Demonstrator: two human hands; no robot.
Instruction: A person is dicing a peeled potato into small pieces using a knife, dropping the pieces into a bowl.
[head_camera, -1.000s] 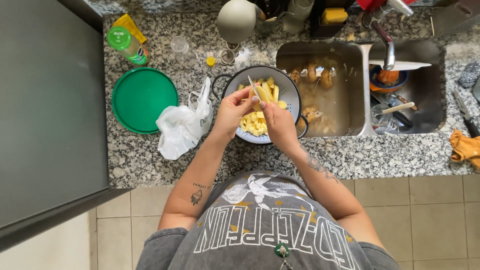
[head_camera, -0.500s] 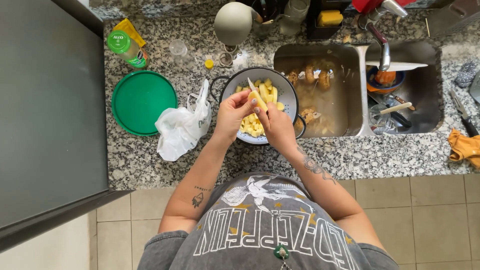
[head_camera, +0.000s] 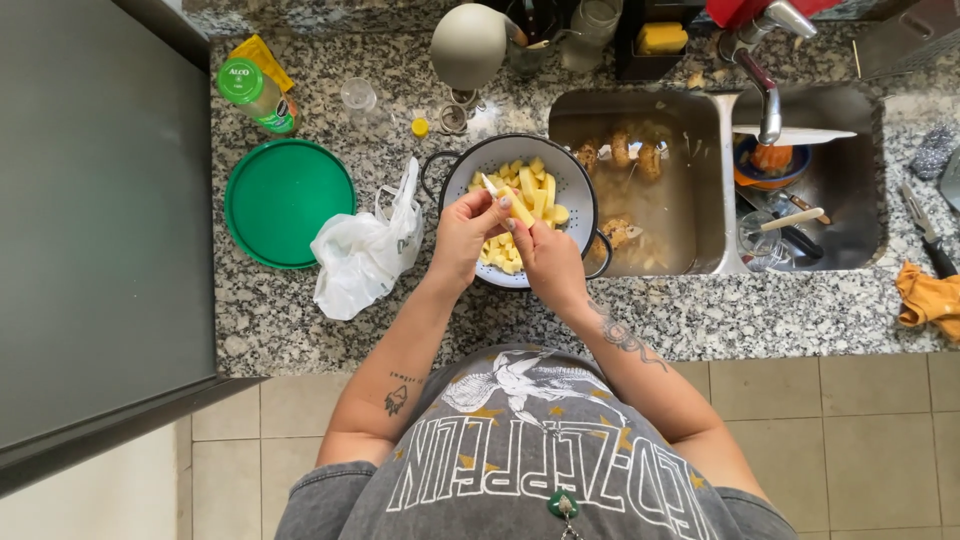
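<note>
Left hand (head_camera: 462, 235) grips small knife (head_camera: 489, 184), right hand (head_camera: 545, 262) pinches potato stick (head_camera: 520, 210); stick's long axis runs diagonally above white colander (head_camera: 580, 185).

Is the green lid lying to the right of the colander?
No, the green lid lies left of the colander, beyond the white bag.

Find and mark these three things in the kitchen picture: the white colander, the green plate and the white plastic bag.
white colander (head_camera: 571, 178): head view, on its inner right wall, clear of the cut pieces.
green plate (head_camera: 283, 203): head view, on its flat middle.
white plastic bag (head_camera: 362, 258): head view, on its crumpled body.
</note>
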